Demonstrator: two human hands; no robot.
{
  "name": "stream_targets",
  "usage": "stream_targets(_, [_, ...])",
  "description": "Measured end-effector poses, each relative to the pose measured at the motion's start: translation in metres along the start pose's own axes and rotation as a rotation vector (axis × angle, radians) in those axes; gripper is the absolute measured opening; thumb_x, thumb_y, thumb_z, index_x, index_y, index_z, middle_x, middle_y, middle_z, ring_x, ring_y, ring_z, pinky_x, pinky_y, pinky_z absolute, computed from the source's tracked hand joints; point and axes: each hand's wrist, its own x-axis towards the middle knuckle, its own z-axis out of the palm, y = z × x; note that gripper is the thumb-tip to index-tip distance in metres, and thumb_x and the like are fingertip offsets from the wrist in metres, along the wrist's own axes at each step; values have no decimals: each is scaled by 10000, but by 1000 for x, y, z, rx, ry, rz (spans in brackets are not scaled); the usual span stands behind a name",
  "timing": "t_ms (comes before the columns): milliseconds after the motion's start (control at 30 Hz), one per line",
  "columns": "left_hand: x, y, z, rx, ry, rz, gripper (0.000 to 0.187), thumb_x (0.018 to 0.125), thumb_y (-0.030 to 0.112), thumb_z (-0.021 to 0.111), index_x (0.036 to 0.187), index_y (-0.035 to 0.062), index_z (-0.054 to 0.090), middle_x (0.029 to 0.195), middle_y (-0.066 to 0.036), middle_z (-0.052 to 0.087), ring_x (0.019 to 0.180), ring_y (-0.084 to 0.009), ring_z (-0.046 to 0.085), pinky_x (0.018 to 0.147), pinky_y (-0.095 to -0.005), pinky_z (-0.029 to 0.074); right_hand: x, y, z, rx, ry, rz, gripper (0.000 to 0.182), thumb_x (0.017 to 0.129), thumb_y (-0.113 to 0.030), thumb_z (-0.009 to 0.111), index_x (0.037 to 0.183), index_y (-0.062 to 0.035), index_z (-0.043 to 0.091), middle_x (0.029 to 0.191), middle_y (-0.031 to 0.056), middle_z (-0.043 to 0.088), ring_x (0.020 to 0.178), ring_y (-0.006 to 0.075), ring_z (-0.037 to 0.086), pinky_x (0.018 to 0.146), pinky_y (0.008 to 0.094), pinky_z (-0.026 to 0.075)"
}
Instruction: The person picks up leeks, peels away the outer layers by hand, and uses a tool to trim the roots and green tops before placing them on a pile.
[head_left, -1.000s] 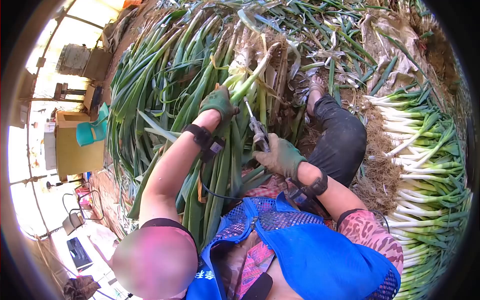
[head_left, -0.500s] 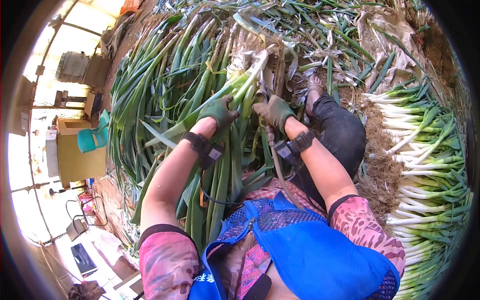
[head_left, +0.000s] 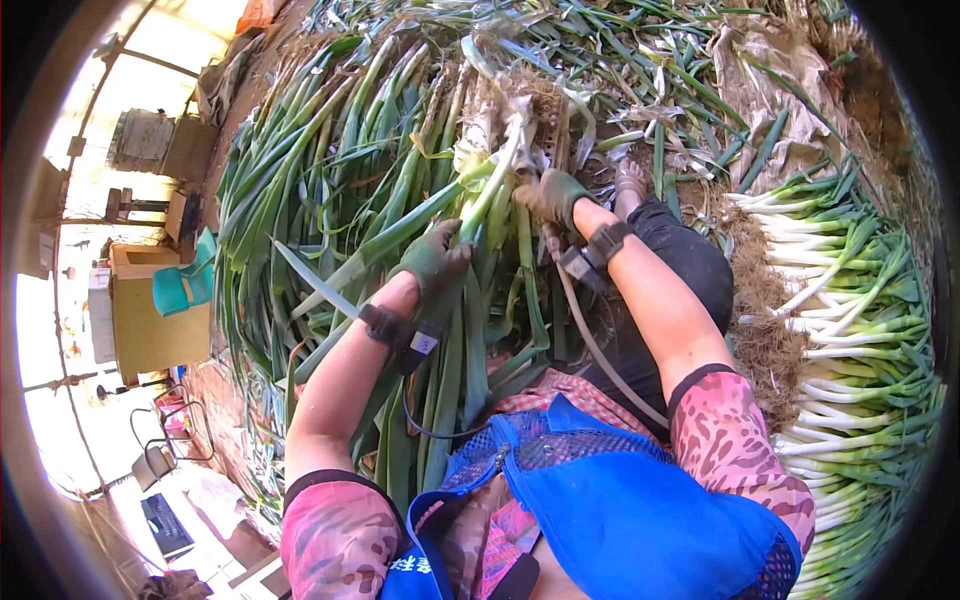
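Note:
My left hand (head_left: 438, 258), in a green work glove, is closed around the leafy part of a large green onion (head_left: 497, 178). Its pale stalk points away from me, toward the root end. Just right of that stalk, my gloved right hand (head_left: 552, 197) is wrapped round the handle of an air blow gun, mostly hidden by the fingers. A thin hose (head_left: 592, 340) runs from below this hand toward my lap. Untrimmed green onions (head_left: 300, 200) lie heaped to the left, long leaves toward me.
Cleaned green onions (head_left: 830, 330) with white stalks lie in a long row at the right, roots inward. Stripped leaves (head_left: 620, 50) litter the ground ahead. A teal chair (head_left: 185, 285) and a wooden cabinet (head_left: 150, 330) stand at the left. My bent leg (head_left: 685, 265) is beside my right arm.
My left hand has slid a little toward me along the green onion. My right hand has moved slightly up and right, and the hose has swung outward to the right.

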Motion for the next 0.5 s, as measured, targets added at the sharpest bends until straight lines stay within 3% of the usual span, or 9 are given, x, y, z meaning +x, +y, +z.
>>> stream_targets(167, [-34, 12, 9, -136, 1, 33, 513, 899, 310, 588, 1309, 12, 510, 978, -242, 677, 933, -325, 670, 837, -395, 514, -29, -10, 17, -112, -1, -89, 575, 766, -461, 633, 844, 107, 672, 766, 347, 610, 747, 410, 680, 658, 451, 521])
stream_targets(233, [-48, 2, 8, 103, -59, 78, 449, 912, 300, 581, 1279, 41, 565, 992, -193, 695, 904, -278, 684, 819, -391, 524, -7, 9, 33, -169, -135, -126, 532, 746, -405, 639, 921, 96, 667, 882, 321, 639, 878, 394, 673, 747, 426, 517])
stream_targets(300, [-40, 34, -44, 233, -362, -71, 364, 911, 315, 599, 1162, 61, 673, 977, -138, 716, 858, -241, 688, 791, -387, 531, -19, 0, 29, -144, -100, -104, 508, 756, -405, 628, 854, 93, 658, 823, 322, 621, 818, 405, 669, 694, 435, 512])
stream_targets(333, [-25, 43, -73, 285, -450, -148, 374, 894, 402, 587, 1065, 103, 733, 954, -130, 722, 821, -288, 684, 787, -382, 532, -32, -10, 24, -113, -42, -76, 514, 769, -419, 618, 784, 93, 653, 750, 329, 601, 740, 418, 667, 632, 448, 509])
stream_targets(367, [-2, 16, -85, 162, -368, -87, 373, 891, 409, 597, 1037, 96, 739, 876, -127, 724, 736, -226, 674, 732, -353, 531, -35, -13, 23, -105, -33, -81, 514, 769, -418, 620, 760, 95, 639, 740, 326, 597, 737, 418, 667, 633, 448, 509])
stream_targets(400, [14, 31, -103, 115, -248, -304, 338, 895, 378, 598, 993, 87, 740, 848, -119, 720, 728, -175, 663, 717, -340, 521, -36, -16, 23, -97, -24, -87, 515, 769, -417, 623, 737, 97, 626, 729, 324, 594, 734, 419, 666, 634, 449, 509])
stream_targets(433, [49, -11, -107, -71, -135, -38, 316, 895, 358, 604, 965, 77, 730, 844, -117, 713, 753, -159, 652, 701, -338, 513, -33, -18, 23, -89, -13, -93, 518, 769, -416, 626, 713, 99, 613, 719, 322, 590, 732, 419, 666, 634, 449, 509])
stream_targets(467, [70, -16, -114, 33, -6, 21, 304, 908, 307, 618, 1024, 40, 703, 838, -61, 691, 727, -99, 583, 710, -296, 497, -22, -10, 28, -108, -52, -129, 536, 774, -429, 626, 804, 106, 610, 788, 325, 621, 810, 427, 672, 712, 448, 521])
stream_targets(500, [99, -33, -104, -54, 53, 3, 276, 917, 289, 571, 1008, 57, 689, 844, -48, 687, 747, -115, 578, 736, -314, 496, -27, -20, 20, -109, -45, -71, 563, 767, -431, 627, 909, 113, 598, 869, 329, 628, 884, 424, 662, 775, 444, 513])
